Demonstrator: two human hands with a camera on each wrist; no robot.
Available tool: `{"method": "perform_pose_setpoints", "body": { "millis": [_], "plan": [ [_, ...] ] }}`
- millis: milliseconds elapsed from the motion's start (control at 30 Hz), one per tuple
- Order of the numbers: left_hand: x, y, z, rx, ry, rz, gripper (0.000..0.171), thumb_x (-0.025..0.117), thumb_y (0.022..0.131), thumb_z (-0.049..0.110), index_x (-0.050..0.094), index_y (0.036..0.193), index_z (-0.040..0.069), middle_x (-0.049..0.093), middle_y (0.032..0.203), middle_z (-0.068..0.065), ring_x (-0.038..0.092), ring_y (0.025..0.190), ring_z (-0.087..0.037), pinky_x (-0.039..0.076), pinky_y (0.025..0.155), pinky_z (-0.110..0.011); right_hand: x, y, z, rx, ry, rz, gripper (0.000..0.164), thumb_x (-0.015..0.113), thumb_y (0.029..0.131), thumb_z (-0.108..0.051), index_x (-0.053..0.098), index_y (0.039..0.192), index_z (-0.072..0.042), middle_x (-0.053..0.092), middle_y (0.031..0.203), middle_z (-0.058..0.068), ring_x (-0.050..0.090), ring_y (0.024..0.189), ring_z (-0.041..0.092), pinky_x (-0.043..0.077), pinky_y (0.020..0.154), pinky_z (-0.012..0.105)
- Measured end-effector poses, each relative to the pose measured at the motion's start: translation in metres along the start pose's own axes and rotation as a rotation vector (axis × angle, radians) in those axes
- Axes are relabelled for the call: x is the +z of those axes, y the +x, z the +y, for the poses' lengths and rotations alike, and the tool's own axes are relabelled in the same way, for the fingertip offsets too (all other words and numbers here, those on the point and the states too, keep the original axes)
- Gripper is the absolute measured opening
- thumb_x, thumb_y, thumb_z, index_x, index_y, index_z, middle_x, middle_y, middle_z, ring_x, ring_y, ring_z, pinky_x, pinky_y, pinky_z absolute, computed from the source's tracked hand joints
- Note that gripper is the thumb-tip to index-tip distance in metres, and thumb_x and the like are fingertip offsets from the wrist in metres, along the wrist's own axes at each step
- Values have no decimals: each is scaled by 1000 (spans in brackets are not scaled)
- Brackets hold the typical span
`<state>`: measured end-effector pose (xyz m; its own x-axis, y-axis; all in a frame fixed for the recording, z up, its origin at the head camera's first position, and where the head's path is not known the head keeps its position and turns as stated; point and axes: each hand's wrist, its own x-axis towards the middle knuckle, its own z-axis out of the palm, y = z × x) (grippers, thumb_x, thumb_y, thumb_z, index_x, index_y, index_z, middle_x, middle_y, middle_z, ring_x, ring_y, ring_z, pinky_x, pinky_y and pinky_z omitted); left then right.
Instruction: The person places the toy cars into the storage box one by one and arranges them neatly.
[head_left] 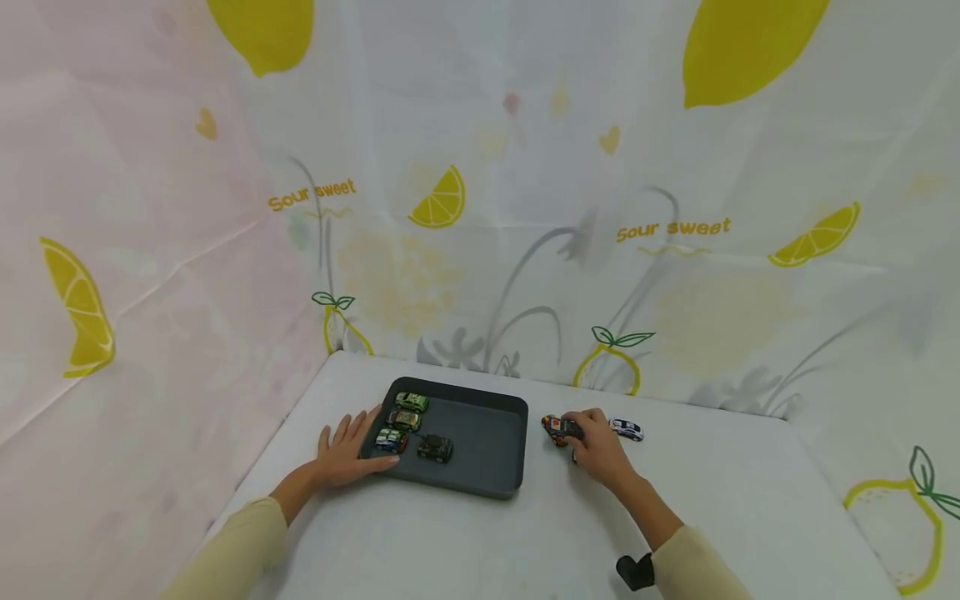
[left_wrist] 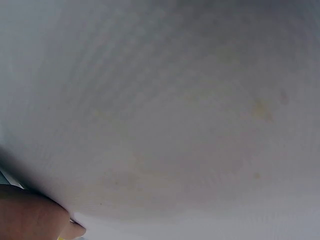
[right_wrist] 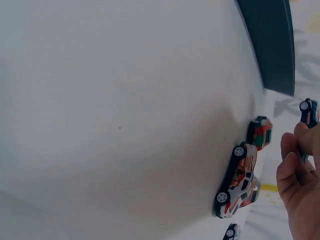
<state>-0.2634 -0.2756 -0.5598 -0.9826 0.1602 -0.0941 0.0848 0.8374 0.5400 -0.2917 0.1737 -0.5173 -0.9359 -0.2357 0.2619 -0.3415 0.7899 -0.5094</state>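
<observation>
My right hand (head_left: 600,452) pinches a small dark toy car (right_wrist: 310,111) above the table, right of a dark grey tray (head_left: 480,446). Below it, a red and green toy car (right_wrist: 261,134) and a white and orange toy car (right_wrist: 239,181) sit on the table. Fingers spread, my left hand (head_left: 341,458) lies along the tray's left side, its thumb over the near rim. Inside the tray, at the left, are a green toy car (head_left: 412,402), a multicoloured one (head_left: 405,420), a blue and white one (head_left: 391,441) and a black one (head_left: 435,449).
A white toy car (head_left: 627,429) stands on the white table (head_left: 465,542), just right of my right hand. Lemon-printed cloth (head_left: 495,283) rises behind and at both sides. A black heart-shaped piece (head_left: 636,573) shows beside the right sleeve.
</observation>
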Motion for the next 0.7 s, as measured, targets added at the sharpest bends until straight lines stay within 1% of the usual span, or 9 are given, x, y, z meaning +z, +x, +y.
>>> {"method": "perform_pose_setpoints", "body": {
  "millis": [100, 167, 233, 300, 400, 500, 533, 600, 700],
  "plan": [
    [-1, -1, 3, -5, -1, -10, 106, 61, 83, 69, 4, 160, 24, 9, 164, -24, 0, 149, -50, -11, 111, -71, 4, -10, -3, -41, -26, -90, 32, 71, 88, -2, 66, 119, -10, 56, 112, 10, 63, 102, 25, 54, 88, 44],
    [-2, -1, 4, -6, 0, -13, 107, 61, 83, 69, 4, 160, 23, 8, 164, -24, -1, 149, -50, -12, 111, -71, 6, -17, -5, -75, -23, -166, 32, 70, 89, -1, 65, 120, -10, 55, 116, 10, 62, 105, 25, 53, 89, 45],
    [-5, -2, 6, -8, -1, -16, 107, 61, 83, 70, 4, 160, 22, 8, 164, -24, -1, 149, -50, -12, 110, -71, 7, -23, -8, -113, -20, -231, 29, 69, 91, -5, 64, 119, -10, 52, 119, 11, 61, 96, 20, 53, 83, 40],
    [-8, -4, 8, -9, 3, -16, 108, 60, 82, 72, 4, 160, 22, 8, 164, -25, -2, 149, -50, -12, 111, -71, 8, -26, -10, -144, -24, -266, 23, 69, 91, -13, 64, 114, -12, 49, 121, 11, 58, 86, 15, 51, 75, 33],
    [-9, -5, 9, 6, -12, -7, 108, 59, 81, 73, 4, 160, 23, 9, 163, -27, -2, 148, -52, -12, 109, -72, 12, -29, -11, -177, -65, -278, 18, 71, 90, -28, 64, 103, -18, 47, 120, 9, 47, 68, 8, 41, 60, 24],
    [-9, -5, 8, 12, -19, -7, 108, 59, 81, 73, 5, 160, 24, 9, 162, -28, -2, 148, -52, -12, 109, -73, 18, -31, -11, -185, -113, -269, 18, 73, 88, -33, 62, 96, -21, 46, 117, 6, 46, 66, 8, 38, 56, 22],
    [-8, -5, 8, 12, -20, -7, 108, 59, 81, 73, 5, 160, 24, 9, 162, -28, -1, 148, -52, -12, 109, -73, 19, -32, -11, -190, -127, -265, 18, 73, 88, -31, 61, 97, -21, 46, 117, 6, 47, 66, 9, 39, 55, 23],
    [-6, -5, 7, 0, -7, -8, 108, 58, 81, 75, 4, 160, 24, 9, 164, -25, -2, 149, -50, -12, 111, -71, 20, -34, -11, -198, -132, -252, 24, 75, 86, -26, 62, 105, -18, 47, 118, 8, 52, 75, 11, 45, 60, 27],
    [-4, -4, 6, -5, -11, -7, 108, 61, 82, 72, 4, 160, 24, 8, 163, -26, -2, 149, -51, -12, 109, -72, 22, -37, -13, -176, -140, -242, 42, 74, 87, -21, 58, 124, -13, 48, 123, 11, 57, 90, 17, 54, 74, 37]
  ]
}}
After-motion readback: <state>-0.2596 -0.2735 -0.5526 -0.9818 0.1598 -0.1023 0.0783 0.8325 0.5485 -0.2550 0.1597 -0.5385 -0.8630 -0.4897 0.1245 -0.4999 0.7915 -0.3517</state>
